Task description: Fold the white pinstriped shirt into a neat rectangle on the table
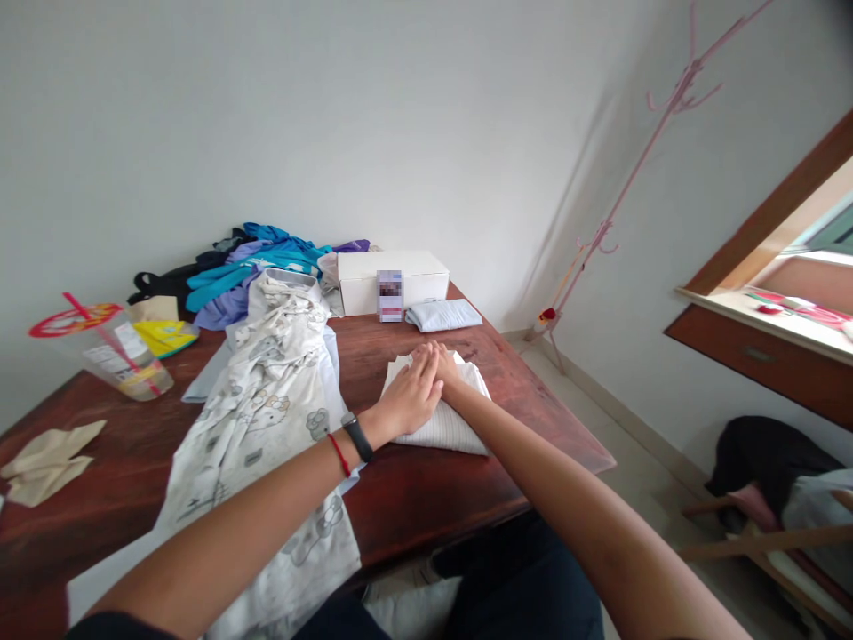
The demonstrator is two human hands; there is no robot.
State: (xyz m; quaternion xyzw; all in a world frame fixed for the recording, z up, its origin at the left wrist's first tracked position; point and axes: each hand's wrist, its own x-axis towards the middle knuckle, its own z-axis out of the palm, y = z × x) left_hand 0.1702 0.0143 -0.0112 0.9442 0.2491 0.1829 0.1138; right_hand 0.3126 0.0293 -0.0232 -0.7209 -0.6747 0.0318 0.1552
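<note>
A folded white striped garment [453,428] lies on the dark red wooden table [400,484]. My left hand [411,391], with a black band and a red string on its wrist, rests flat on top of it, fingers stretched out. My right hand [450,369] lies against the left one, also pressing down on the cloth; its fingers are partly covered. Left of them, a white patterned garment with grey cartoon prints [267,418] is spread lengthwise over the table. A light-blue folded cloth packet [445,315] sits beyond my hands.
A white box [400,267] stands at the back, a phone [390,296] leaning on it. Blue, purple and black clothes [267,258] are heaped beside it. At left are a plastic drink cup [123,356] and crumpled tan paper [50,458]. A pink coat stand [633,178] rises at right.
</note>
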